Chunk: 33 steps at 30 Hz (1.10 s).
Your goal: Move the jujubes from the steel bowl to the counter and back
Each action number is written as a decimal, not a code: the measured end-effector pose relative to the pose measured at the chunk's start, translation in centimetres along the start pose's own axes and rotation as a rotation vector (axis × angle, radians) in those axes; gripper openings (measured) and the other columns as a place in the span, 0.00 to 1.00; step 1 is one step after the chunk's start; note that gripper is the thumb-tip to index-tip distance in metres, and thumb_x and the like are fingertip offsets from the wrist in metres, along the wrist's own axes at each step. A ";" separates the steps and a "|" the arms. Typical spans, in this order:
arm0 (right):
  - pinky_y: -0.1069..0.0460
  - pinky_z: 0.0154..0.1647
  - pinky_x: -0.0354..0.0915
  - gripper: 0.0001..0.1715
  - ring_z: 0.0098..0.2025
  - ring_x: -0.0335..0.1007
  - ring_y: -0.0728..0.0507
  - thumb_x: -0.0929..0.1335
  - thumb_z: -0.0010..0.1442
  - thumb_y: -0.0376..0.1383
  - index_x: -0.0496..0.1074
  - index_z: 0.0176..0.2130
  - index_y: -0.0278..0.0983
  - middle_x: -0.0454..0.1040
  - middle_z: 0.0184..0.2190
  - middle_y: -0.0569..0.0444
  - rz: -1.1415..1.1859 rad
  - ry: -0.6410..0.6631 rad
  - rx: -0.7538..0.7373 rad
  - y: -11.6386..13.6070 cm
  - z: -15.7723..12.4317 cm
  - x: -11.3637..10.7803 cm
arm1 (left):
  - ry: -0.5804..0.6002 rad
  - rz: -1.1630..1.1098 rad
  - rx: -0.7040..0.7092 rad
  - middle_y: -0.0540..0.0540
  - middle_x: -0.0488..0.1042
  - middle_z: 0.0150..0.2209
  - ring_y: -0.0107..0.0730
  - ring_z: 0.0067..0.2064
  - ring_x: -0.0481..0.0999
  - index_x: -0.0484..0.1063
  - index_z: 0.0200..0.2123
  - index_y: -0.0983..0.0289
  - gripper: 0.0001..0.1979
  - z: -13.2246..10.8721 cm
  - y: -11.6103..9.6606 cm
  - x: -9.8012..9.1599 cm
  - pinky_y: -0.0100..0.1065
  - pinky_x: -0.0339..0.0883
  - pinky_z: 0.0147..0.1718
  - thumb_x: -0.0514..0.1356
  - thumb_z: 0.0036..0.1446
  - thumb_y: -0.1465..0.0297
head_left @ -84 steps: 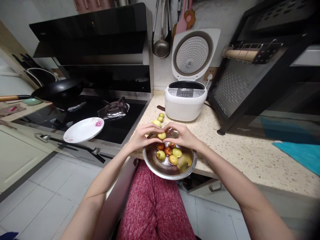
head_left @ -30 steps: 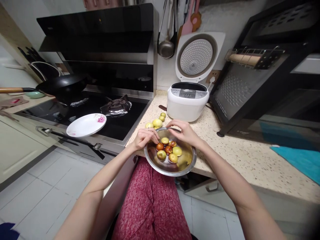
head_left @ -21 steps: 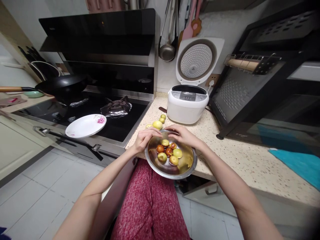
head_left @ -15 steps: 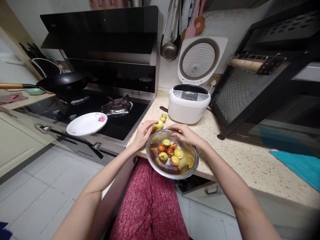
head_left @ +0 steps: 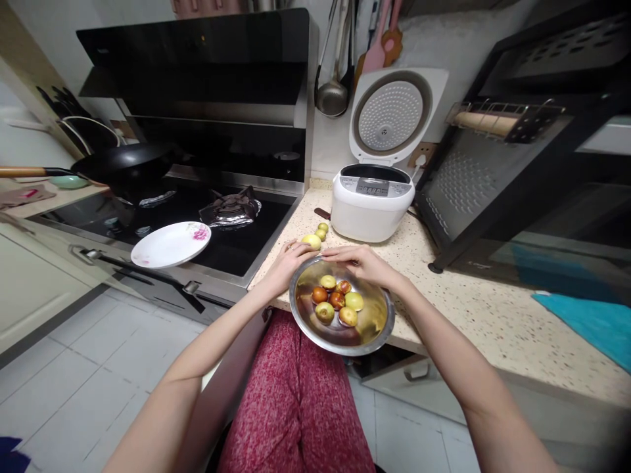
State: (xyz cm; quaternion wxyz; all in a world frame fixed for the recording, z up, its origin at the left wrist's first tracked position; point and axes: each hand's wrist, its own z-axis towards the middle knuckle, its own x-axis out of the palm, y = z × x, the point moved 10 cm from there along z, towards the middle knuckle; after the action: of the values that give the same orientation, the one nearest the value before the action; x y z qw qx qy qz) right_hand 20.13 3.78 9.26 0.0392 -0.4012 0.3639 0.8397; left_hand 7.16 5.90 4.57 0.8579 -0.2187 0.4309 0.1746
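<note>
A shallow metal bowl [head_left: 374, 332] juts over the counter's front edge above my lap. Several jujubes [head_left: 353, 301], some yellow-green and some reddish brown, lie in its bottom. At the far rim, my right hand [head_left: 367, 264] has its upper fingers stretched along the edge and a lower digit inside, gripping the bowl. My left hand [head_left: 287, 264] is at the rim's far left, fingers bent together; whatever lies beneath them is hidden. Just past these fingertips sits a larger yellow jujube [head_left: 311, 241], with smaller green ones [head_left: 321, 230] behind it on the counter.
Behind the bowl stands a white rice cooker [head_left: 372, 210], lid up. To the left, a flowered white plate [head_left: 170, 245] overhangs the stove front, and a black wok [head_left: 128, 161] sits on the far burner. A black rack [head_left: 458, 190] and a blue cloth [head_left: 586, 322] are at right.
My right hand's fingers have slid left along the rim towards my left hand. My left hand has moved slightly right and its fingers are closer together. The bowl has shifted a little right.
</note>
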 end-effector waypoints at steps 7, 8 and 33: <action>0.38 0.63 0.71 0.23 0.59 0.78 0.40 0.68 0.64 0.25 0.82 0.53 0.44 0.81 0.56 0.50 -0.038 -0.017 -0.033 -0.2 -0.3 0.1 | -0.051 -0.072 -0.013 0.61 0.75 0.56 0.45 0.60 0.72 0.72 0.62 0.57 0.20 -0.2 -0.1 -0.7 0.54 0.62 0.66 0.56 0.70 0.74; 0.38 0.64 0.71 0.24 0.59 0.78 0.40 0.67 0.63 0.24 0.82 0.52 0.44 0.81 0.56 0.50 -0.053 -0.022 -0.031 -0.2 -0.3 0.0 | -0.077 -0.097 -0.024 0.61 0.74 0.56 0.45 0.60 0.72 0.72 0.62 0.57 0.20 -0.3 0.0 -0.9 0.53 0.65 0.64 0.56 0.70 0.74; 0.42 0.51 0.79 0.21 0.46 0.82 0.41 0.75 0.64 0.37 0.73 0.56 0.40 0.80 0.52 0.48 0.179 -0.166 0.113 2.7 0.0 1.2 | -0.433 -0.303 0.463 0.58 0.79 0.59 0.37 0.58 0.82 0.76 0.60 0.57 0.22 -1.8 -4.3 -6.7 0.42 0.81 0.59 0.64 0.66 0.79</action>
State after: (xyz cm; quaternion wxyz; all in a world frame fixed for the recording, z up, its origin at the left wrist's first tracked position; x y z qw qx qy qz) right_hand 18.37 1.54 9.94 0.0166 -0.2936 0.4404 0.8483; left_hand 4.22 0.60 10.02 0.9724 -0.0377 0.2299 -0.0146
